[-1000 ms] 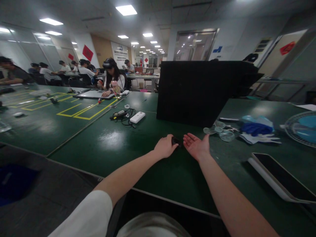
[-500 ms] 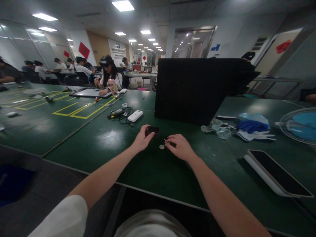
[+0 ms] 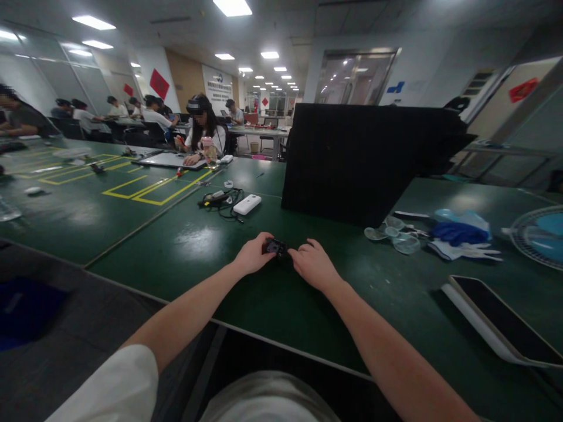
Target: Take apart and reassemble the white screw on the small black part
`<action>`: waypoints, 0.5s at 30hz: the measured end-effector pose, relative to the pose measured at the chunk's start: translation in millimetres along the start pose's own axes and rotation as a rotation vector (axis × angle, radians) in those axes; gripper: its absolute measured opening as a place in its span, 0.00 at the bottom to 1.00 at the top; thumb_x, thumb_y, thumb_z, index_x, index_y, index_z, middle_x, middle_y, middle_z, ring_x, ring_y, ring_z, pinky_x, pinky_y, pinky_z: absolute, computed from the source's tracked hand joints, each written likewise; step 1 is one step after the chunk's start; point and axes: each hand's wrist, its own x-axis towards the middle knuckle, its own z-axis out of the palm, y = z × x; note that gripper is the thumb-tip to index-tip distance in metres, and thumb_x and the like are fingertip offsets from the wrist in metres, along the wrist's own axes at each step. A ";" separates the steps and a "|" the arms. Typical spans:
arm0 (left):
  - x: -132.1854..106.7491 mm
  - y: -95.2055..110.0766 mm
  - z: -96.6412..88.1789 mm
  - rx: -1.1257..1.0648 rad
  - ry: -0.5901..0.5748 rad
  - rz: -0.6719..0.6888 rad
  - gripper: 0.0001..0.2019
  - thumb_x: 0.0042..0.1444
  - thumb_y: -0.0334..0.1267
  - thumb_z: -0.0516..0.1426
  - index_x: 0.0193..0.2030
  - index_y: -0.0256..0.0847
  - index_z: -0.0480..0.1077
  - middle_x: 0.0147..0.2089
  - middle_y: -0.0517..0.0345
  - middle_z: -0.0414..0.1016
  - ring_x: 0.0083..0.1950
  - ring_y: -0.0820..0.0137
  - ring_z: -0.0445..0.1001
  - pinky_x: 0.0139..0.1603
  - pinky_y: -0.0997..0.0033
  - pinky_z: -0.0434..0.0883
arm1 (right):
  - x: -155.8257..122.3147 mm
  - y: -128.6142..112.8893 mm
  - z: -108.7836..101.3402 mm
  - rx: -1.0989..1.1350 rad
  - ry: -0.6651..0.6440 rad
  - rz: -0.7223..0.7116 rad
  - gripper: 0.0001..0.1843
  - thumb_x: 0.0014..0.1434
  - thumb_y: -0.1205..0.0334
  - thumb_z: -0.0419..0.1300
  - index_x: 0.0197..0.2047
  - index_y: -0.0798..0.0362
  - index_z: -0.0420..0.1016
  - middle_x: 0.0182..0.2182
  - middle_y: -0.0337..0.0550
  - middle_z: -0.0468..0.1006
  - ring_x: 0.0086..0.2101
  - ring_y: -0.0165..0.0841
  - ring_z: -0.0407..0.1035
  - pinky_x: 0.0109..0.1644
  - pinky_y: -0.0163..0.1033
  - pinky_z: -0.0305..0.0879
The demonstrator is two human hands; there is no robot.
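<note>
Black part (image 3: 276, 248) in the left hand (image 3: 252, 256), right hand (image 3: 314, 265) at its other end.
From the head view, the left thumb and fingers are closed on its left side, so it juts out to the right of that grip, its long axis running roughly from hand to hand. Bunched right fingertips sit right by the far end; whether they pinch anything, I can't make out. The left hand is nearer. Green table (image 3: 197, 275) lies around them.
</note>
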 end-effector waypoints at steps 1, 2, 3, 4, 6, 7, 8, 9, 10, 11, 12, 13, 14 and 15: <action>-0.7 1.9 0.2 0.011 0.003 -0.007 0.23 0.53 0.39 0.62 0.56 0.48 0.64 0.41 0.58 0.78 0.38 0.66 0.77 0.40 0.67 0.71 | 0.3 -1.2 -0.8 -0.002 -0.003 0.011 0.17 0.63 0.63 0.55 0.54 0.49 0.76 0.41 0.50 0.81 0.45 0.44 0.73 0.64 0.58 0.50; -1.2 3.5 0.3 0.020 0.004 -0.013 0.23 0.53 0.39 0.62 0.56 0.48 0.64 0.41 0.57 0.79 0.39 0.65 0.78 0.40 0.67 0.71 | 0.2 -2.2 -1.9 0.004 -0.010 0.022 0.17 0.63 0.63 0.56 0.53 0.49 0.76 0.41 0.50 0.81 0.45 0.45 0.73 0.62 0.58 0.52; -1.4 5.0 0.4 0.028 0.005 -0.018 0.23 0.53 0.39 0.62 0.56 0.48 0.64 0.42 0.57 0.79 0.39 0.65 0.78 0.40 0.67 0.71 | -0.3 -2.7 -3.4 0.020 -0.018 0.031 0.17 0.62 0.64 0.56 0.53 0.49 0.76 0.41 0.50 0.81 0.45 0.45 0.72 0.60 0.58 0.54; -1.6 6.2 0.4 0.035 0.007 -0.024 0.23 0.53 0.39 0.62 0.56 0.48 0.64 0.42 0.56 0.79 0.40 0.65 0.78 0.40 0.67 0.71 | -1.3 -2.8 -5.3 0.045 -0.022 0.041 0.16 0.62 0.64 0.56 0.52 0.48 0.77 0.42 0.49 0.81 0.45 0.46 0.72 0.59 0.59 0.55; -1.8 8.0 1.1 0.045 0.003 -0.034 0.22 0.53 0.40 0.62 0.56 0.47 0.65 0.43 0.55 0.79 0.40 0.64 0.78 0.40 0.67 0.71 | -3.8 -2.0 -10.0 0.119 0.009 0.072 0.16 0.62 0.64 0.56 0.51 0.45 0.77 0.43 0.46 0.81 0.46 0.45 0.71 0.57 0.59 0.56; -2.0 8.7 2.0 0.050 -0.001 -0.035 0.22 0.53 0.40 0.62 0.56 0.47 0.65 0.43 0.55 0.79 0.40 0.64 0.78 0.40 0.67 0.71 | -5.1 -1.4 -12.4 0.158 0.049 0.092 0.15 0.64 0.63 0.54 0.51 0.43 0.77 0.45 0.45 0.80 0.47 0.45 0.70 0.56 0.58 0.57; -2.2 9.4 3.4 0.054 -0.002 -0.033 0.22 0.53 0.40 0.62 0.55 0.47 0.65 0.44 0.55 0.79 0.41 0.64 0.78 0.40 0.67 0.72 | -6.0 -0.9 -14.8 0.193 0.098 0.114 0.15 0.65 0.61 0.53 0.50 0.43 0.77 0.46 0.45 0.79 0.47 0.45 0.70 0.55 0.57 0.59; -2.4 10.1 5.3 0.058 -0.003 -0.027 0.22 0.53 0.40 0.62 0.55 0.47 0.65 0.44 0.55 0.79 0.41 0.64 0.78 0.40 0.67 0.72 | -6.4 -0.7 -16.8 0.217 0.148 0.135 0.15 0.66 0.59 0.52 0.50 0.43 0.78 0.48 0.45 0.78 0.48 0.44 0.69 0.54 0.56 0.60; -2.7 10.9 7.5 0.060 -0.007 -0.018 0.23 0.53 0.41 0.62 0.56 0.47 0.65 0.44 0.55 0.79 0.41 0.64 0.78 0.40 0.66 0.72 | -6.4 -1.1 -18.4 0.231 0.186 0.152 0.15 0.67 0.56 0.52 0.49 0.44 0.78 0.49 0.46 0.77 0.48 0.44 0.68 0.52 0.54 0.62; -2.9 11.8 10.1 0.060 -0.011 -0.008 0.23 0.53 0.41 0.62 0.56 0.47 0.65 0.44 0.55 0.79 0.41 0.64 0.78 0.41 0.66 0.72 | -5.9 -1.9 -19.4 0.238 0.201 0.160 0.15 0.67 0.55 0.52 0.48 0.44 0.79 0.48 0.46 0.77 0.48 0.44 0.68 0.50 0.53 0.63; -3.0 12.8 12.8 0.057 -0.013 0.000 0.23 0.52 0.41 0.62 0.56 0.47 0.65 0.44 0.55 0.79 0.41 0.64 0.78 0.41 0.66 0.72 | -5.0 -3.2 -19.8 0.242 0.195 0.160 0.16 0.67 0.53 0.52 0.48 0.44 0.79 0.47 0.47 0.77 0.47 0.44 0.68 0.49 0.52 0.63; -3.1 13.8 15.5 0.054 -0.018 0.010 0.24 0.52 0.42 0.63 0.56 0.47 0.65 0.44 0.55 0.79 0.41 0.64 0.78 0.41 0.66 0.72 | -3.9 -4.7 -19.7 0.246 0.174 0.154 0.16 0.67 0.53 0.52 0.49 0.44 0.79 0.46 0.47 0.77 0.46 0.43 0.68 0.48 0.52 0.63; -3.0 14.7 18.0 0.051 -0.022 0.018 0.24 0.52 0.42 0.63 0.56 0.47 0.65 0.44 0.55 0.79 0.41 0.64 0.78 0.41 0.66 0.72 | -2.7 -6.3 -19.2 0.252 0.148 0.148 0.16 0.67 0.53 0.51 0.50 0.44 0.78 0.44 0.46 0.78 0.44 0.42 0.69 0.48 0.51 0.63; -3.0 15.6 20.3 0.051 -0.029 0.026 0.24 0.52 0.43 0.63 0.56 0.47 0.65 0.44 0.55 0.79 0.41 0.64 0.78 0.41 0.65 0.73 | -1.4 -7.7 -18.4 0.259 0.124 0.144 0.17 0.68 0.53 0.51 0.52 0.44 0.77 0.43 0.45 0.79 0.43 0.42 0.69 0.49 0.51 0.62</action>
